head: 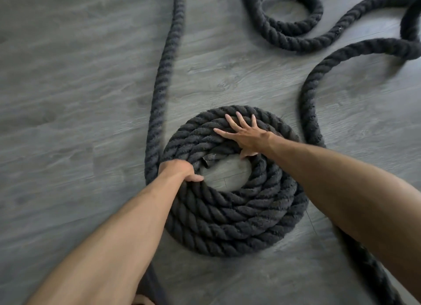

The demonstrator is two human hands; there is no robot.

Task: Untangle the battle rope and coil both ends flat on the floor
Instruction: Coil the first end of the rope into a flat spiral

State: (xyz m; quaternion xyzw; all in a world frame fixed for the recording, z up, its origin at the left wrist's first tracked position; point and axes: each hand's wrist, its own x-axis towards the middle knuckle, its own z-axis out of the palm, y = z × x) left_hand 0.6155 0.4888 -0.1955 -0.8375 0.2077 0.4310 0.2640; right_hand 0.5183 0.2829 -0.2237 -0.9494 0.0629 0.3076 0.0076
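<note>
While both bare forearms reach down over the grey wood-grain floor (68,81), flat coil (230,186) of black battle rope (159,81) noted directly beneath the hands, several turns wide, open centre showing floor. Left hand (180,170) clamped on the coil's near-left rim, thumb hooked over the inner edge, other fingers wrapped out of sight around the outer turns. Right hand (245,135) laid flat on the far side of the coil, fingers (230,122) spread and pointing away, thumb tucked at the inner edge. Frayed rope end (208,159) visible inside the centre opening, between the two hands. One straight run of rope leaving the coil just outside the left hand and heading away to the top edge. Second run curving out past the right hand, then bending back toward the upper right. Small single loop (291,11) lying well beyond the right hand, near the top edge. Loose slack crossing itself at far right; whether knotted there, cannot tell.
</note>
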